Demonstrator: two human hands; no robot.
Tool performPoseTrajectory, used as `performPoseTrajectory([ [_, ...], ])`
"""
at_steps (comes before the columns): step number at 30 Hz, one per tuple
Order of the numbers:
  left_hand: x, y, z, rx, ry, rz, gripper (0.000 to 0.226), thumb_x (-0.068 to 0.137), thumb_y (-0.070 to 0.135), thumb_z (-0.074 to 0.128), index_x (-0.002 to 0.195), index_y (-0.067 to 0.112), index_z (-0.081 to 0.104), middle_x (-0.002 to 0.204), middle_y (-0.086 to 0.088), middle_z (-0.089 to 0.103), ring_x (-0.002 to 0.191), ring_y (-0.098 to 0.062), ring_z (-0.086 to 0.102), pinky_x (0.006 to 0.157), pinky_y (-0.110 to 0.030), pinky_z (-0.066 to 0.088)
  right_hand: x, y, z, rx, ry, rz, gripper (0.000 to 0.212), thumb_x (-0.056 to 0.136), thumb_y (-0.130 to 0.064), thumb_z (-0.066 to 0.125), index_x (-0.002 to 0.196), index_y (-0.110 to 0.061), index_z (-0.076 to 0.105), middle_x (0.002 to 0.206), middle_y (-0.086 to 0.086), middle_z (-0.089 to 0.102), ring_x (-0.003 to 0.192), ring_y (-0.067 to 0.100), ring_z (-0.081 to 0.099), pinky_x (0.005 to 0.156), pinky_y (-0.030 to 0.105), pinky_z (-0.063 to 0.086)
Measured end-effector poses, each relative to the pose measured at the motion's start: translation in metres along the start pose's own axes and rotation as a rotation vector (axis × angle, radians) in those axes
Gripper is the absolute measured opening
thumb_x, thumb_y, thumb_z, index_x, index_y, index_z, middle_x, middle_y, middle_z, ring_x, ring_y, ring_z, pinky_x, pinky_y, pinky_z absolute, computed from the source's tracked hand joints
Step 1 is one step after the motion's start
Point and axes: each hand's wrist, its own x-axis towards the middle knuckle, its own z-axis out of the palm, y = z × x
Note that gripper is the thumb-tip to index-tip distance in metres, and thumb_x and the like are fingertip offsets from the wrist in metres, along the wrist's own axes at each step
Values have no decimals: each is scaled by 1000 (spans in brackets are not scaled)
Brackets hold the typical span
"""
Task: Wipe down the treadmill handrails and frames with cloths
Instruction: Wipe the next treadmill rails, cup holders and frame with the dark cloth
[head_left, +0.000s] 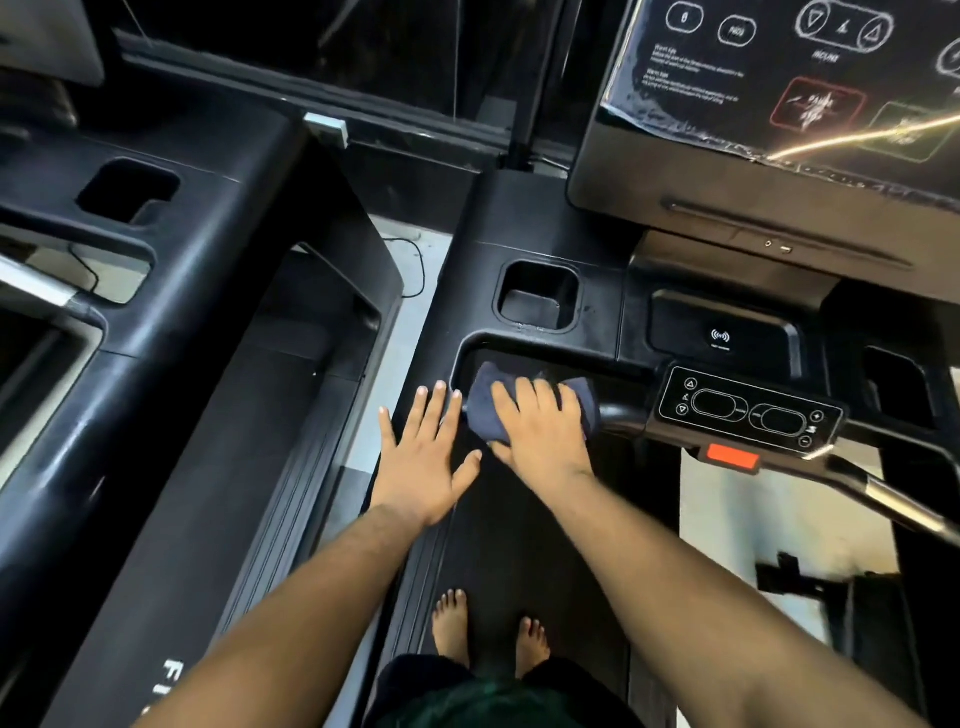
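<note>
The person is standing barefoot on the treadmill belt (519, 545), working at the front crossbar handrail (618, 415) that is running left from the small control pad (748, 410). The right hand (540, 431) is pressing a dark blue cloth (480, 402) over the handrail just left of that pad, its grip curling over the cloth and the bar beneath. The left hand (421, 457) is lying flat with fingers spread, grip released, on the left side frame (441, 291), further left of the pad and beside the cloth.

Judging by this, the wiping is underway on the left stretch of the crossbar only. Nothing is showing which parts are already clean. The bar right of the pad, the side frames and the neighbouring treadmill (171, 312), far left of the pad, are likely still waiting.
</note>
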Motion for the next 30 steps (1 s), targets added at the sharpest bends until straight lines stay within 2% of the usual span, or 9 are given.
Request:
performPoseTrajectory([
  [5, 1, -1, 2, -20, 14, 9, 80, 98, 66, 15, 164, 25, -7, 172, -1, -14, 158, -21, -16, 123, -64, -9, 54, 24, -23, 216, -287, -82, 76, 61, -85, 57, 113, -29, 55, 107, -1, 69, 97, 28, 67, 68, 40, 42],
  [11, 1, -3, 5, -36, 27, 2, 81, 99, 68, 16, 165, 25, -3, 172, 0, -15, 158, -21, -16, 124, -61, -9, -5, 14, 1, -21, 43, 25, 77, 70, -64, 68, 133, -23, 51, 118, 7, 60, 106, 30, 57, 88, 49, 41],
  [16, 2, -3, 4, -35, 25, 5, 81, 98, 67, 17, 163, 28, -10, 171, 1, -17, 158, -20, -17, 125, -61, -7, 44, 44, -29, 246, -332, -69, 67, 60, -88, 50, 102, -35, 50, 102, -3, 68, 87, 27, 63, 67, 39, 40],
  [19, 0, -3, 5, -32, 29, 1, 79, 98, 68, 14, 161, 29, -14, 171, 1, -19, 157, -20, -18, 125, -60, -9, 30, 42, -20, 179, -160, -23, 72, 65, -86, 51, 113, -33, 54, 106, -2, 67, 95, 26, 64, 73, 41, 44],
  [22, 1, -5, 8, -59, 50, 4, 79, 99, 69, 15, 162, 30, -13, 172, 3, -17, 158, -19, -17, 124, -58, -11, -15, 40, 4, -17, 4, 46, 81, 68, -69, 68, 133, -25, 49, 115, 5, 59, 104, 29, 56, 90, 50, 42],
  [24, 2, -4, 8, -82, 68, 8, 79, 100, 69, 19, 163, 31, -9, 172, 3, -14, 158, -20, -14, 124, -58, -9, -11, 51, 3, -5, -49, 62, 79, 64, -73, 70, 126, -26, 53, 108, 5, 62, 98, 30, 59, 83, 48, 42],
  [26, 1, -4, 6, -76, 58, 10, 80, 98, 69, 18, 162, 32, -12, 172, 3, -15, 158, -19, -15, 123, -57, -11, 14, 67, -15, 121, -203, 27, 74, 61, -88, 56, 108, -32, 53, 99, -1, 66, 91, 28, 65, 70, 41, 40],
  [28, 0, -3, 4, -67, 36, 2, 81, 97, 70, 15, 162, 32, -14, 171, 3, -17, 157, -18, -18, 123, -57, -13, 26, 79, -23, 231, -328, 19, 72, 59, -96, 47, 97, -36, 48, 96, -4, 65, 91, 28, 66, 66, 39, 39],
  [30, 0, -2, 0, -48, 15, -7, 81, 96, 71, 11, 162, 31, -16, 171, 3, -19, 157, -18, -21, 123, -61, -14, 11, 79, -18, 160, -185, 40, 74, 64, -94, 46, 105, -33, 54, 100, -2, 65, 94, 27, 64, 70, 40, 42],
])
